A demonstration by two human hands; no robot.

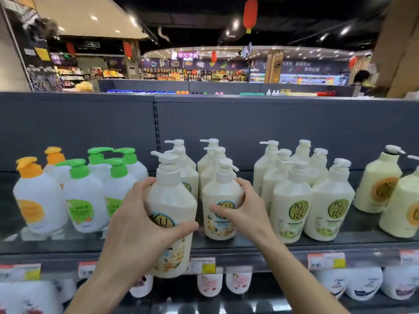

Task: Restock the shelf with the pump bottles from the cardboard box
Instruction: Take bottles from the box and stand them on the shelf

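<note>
- left hand (145,225) wrapped round a cream pump bottle (171,214), thumb (181,226) pressed across the label, fingers curled round its left side; bottle lifted in front of the shelf edge (249,244), base below shelf level.
- right hand (243,210) cupped on a second cream bottle (221,205) standing on the shelf, thumb over its round badge, fingers bent round the right shoulder; forearm reaching in from near right.
- both bottles: white pump heads, spouts pointing left on the held one and right on the standing one, sloped shoulders, blue-ringed badge over a yellow flower print.
- readable on the held bottle: "ku"; rest of the badge hidden by the thumb.
- further back, same-type bottles (186,168) lined in two rows behind these.
- to the right, green-badged bottles (292,207) reading "kuyura", then orange-badged ones (376,184).
- to the left, green-capped bottles (85,196) and orange-capped bottles (34,193), labels blurred.
- price tags (326,260) along the shelf edge, print unreadable; pouches (209,283) on the level below.
</note>
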